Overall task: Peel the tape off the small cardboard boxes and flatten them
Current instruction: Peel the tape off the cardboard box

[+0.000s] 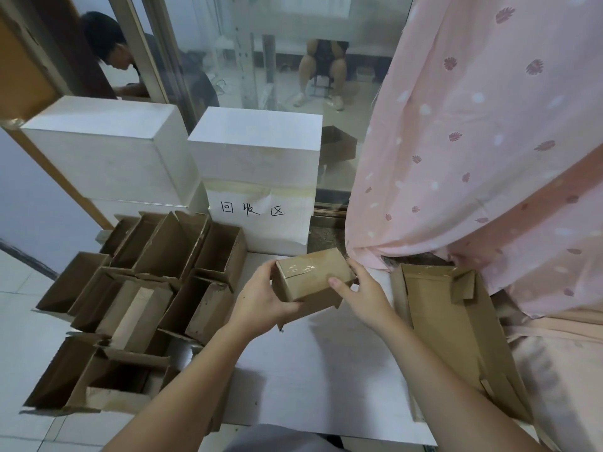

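You hold the small box (311,277) in the air, just in front of the white box (261,220) with handwriting; your left hand (261,301) has its fingers clamped round the box's left end, your right hand (360,293) grips its right end, thumb on the front face; clear tape (298,267) runs across the top, its loose end, if any, too glossy to make out; the box is probably light, stiff cardboard that dents easily, so pinch a tape corner, bracing the walls.

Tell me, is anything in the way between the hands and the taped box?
Nothing visible is. The left hand and right hand both already hold the small cardboard box, with its clear tape facing up, uncovered.
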Tool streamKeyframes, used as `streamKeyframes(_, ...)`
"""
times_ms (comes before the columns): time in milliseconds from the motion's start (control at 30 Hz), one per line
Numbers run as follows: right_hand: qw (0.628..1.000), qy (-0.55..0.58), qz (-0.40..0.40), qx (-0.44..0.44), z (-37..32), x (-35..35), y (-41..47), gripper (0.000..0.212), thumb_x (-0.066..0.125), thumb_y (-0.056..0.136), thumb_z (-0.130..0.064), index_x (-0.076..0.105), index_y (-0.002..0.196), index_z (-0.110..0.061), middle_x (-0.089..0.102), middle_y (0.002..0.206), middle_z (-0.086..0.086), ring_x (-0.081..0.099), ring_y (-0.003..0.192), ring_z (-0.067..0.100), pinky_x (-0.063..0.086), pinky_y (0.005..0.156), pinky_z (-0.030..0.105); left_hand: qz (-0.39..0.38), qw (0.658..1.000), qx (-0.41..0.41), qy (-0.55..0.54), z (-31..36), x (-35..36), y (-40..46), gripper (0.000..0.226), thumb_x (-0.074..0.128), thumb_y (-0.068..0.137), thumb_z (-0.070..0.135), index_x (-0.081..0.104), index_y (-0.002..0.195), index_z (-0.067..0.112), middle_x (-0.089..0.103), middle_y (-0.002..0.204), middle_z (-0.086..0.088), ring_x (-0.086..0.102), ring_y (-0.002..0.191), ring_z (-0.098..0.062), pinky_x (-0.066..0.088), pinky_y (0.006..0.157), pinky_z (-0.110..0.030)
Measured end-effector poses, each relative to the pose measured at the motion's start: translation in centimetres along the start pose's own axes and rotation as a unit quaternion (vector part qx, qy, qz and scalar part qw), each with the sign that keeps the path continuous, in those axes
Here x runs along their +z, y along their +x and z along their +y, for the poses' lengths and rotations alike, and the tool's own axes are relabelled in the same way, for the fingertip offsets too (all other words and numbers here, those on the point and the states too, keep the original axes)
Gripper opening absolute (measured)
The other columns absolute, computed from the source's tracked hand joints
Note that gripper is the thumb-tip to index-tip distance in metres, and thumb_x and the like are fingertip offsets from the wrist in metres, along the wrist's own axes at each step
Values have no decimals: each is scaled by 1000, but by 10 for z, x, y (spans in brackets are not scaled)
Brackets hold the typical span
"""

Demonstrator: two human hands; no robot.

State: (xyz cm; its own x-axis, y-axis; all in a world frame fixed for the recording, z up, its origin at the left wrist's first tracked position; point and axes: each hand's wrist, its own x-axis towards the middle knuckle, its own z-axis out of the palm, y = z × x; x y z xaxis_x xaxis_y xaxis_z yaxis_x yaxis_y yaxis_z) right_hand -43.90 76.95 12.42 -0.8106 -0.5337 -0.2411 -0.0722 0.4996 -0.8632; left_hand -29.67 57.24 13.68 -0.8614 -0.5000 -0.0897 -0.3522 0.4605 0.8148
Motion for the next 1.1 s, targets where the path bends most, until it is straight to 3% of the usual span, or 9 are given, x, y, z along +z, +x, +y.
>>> streamKeyframes(100,998,48,-22,37,1,-2,3,76,69,81,-67,45,146,-34,63,132,-13,56,126,11,50,92,25,2,1000,-3,-5,2,0,-2,82,90,58,50,50,129,42,59,122,27,56,114,7,55,93,-29)
streamKeyframes(300,988,-57,94,-109,-15,14,-11,52,66,96,-42,48,144,-33,44,144,-13,41,135,5,41,108,33,33,998,-52,4,21,6,1,91,79,51,72,43,125,34,42,117,17,57,106,-6,53,88,-36)
streamKeyframes(400,986,-81,-3,-142,-28,27,-18,47,59,99,-48,53,143,-34,39,151,-15,32,141,3,35,109,18,48,996,-76,20,22,11,9,102,78,59,76,38,138,26,39,128,11,56,116,-16,51,96,-46)
streamKeyframes(500,990,-62,-59,-114,-32,34,-14,58,53,96,-60,49,148,-33,33,160,-13,27,146,2,34,117,32,35,998,-58,17,22,16,13,96,81,68,67,39,143,25,42,135,12,53,122,-14,50,97,-40)
streamKeyframes(633,996,-17,-54,-72,-36,26,-8,50,64,99,-40,51,145,-27,50,146,-9,47,132,6,41,98,11,-6,999,-20,30,26,21,11,77,79,71,64,42,132,36,59,114,21,56,115,-13,53,92,-40)
streamKeyframes(700,996,2,-57,-63,-33,18,-5,50,74,93,-30,54,139,-29,60,133,-11,56,119,3,43,91,12,-40,999,-2,30,25,20,9,80,81,75,58,40,141,37,54,110,26,47,119,-14,49,95,-38)
streamKeyframes(833,996,35,-65,-46,-27,3,-2,57,87,79,-18,59,128,-26,66,113,-12,62,103,0,51,89,18,-80,996,37,20,18,16,13,90,84,82,44,34,157,34,53,133,21,43,124,-15,40,97,-29)
streamKeyframes(967,994,47,-71,-66,-26,-6,3,51,88,77,-13,62,118,-29,66,114,-9,64,102,4,54,91,26,-87,994,60,-13,17,11,15,81,81,84,50,31,148,56,40,140,26,39,130,-14,42,100,-27)
streamKeyframes(1100,991,36,-93,-88,-34,-14,8,52,85,80,-9,63,123,-26,67,115,-11,64,102,-1,55,90,26,-110,990,53,-68,24,19,11,104,77,82,55,5,158,52,26,156,19,29,143,3,29,114,-24)
